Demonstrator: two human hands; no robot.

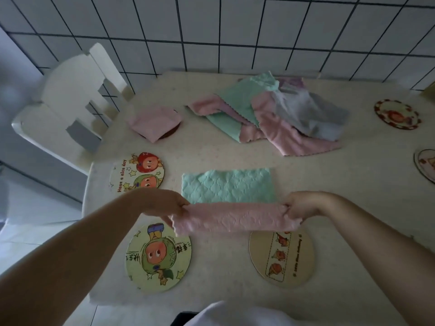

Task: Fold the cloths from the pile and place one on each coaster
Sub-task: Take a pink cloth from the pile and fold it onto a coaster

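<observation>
A two-sided cloth [229, 184], green on one face and pink on the other, lies in the middle of the table. Its near edge is lifted and turned over as a pink band. My left hand [169, 203] pinches the left end of that band and my right hand [299, 205] pinches the right end. The pile of pink, green and grey cloths [270, 111] sits at the back. A folded pink cloth [154, 122] covers a dark coaster [173, 132] at the back left. Bare coasters lie at the left [137, 172], front left [159, 257] and front right [281, 257].
Two more coasters lie at the right, one at the back [396, 114] and one cut by the frame edge [426, 165]. A white chair [68, 100] stands off the table's left corner. A tiled wall [235, 31] runs behind the table [341, 184].
</observation>
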